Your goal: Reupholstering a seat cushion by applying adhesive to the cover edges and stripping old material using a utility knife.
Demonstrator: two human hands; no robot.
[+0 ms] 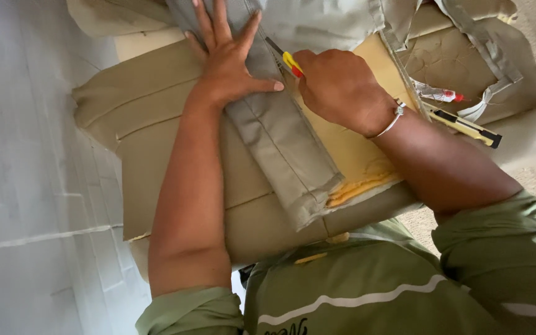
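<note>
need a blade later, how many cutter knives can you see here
2: one yellow cutter gripped in the right hand beside the grey fabric strip; one yellow-and-black cutter lying to the right. Others may be hidden under fabric.

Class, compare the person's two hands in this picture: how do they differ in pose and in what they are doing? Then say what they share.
The left hand lies flat with fingers spread, pressing on the grey fabric strip; the right hand is curled into a fist. The left hand holds nothing, while the right hand grips a yellow-handled tool. The right wrist wears a thin bracelet; the left wrist is bare. Both work close together over the tan cushion.
</note>
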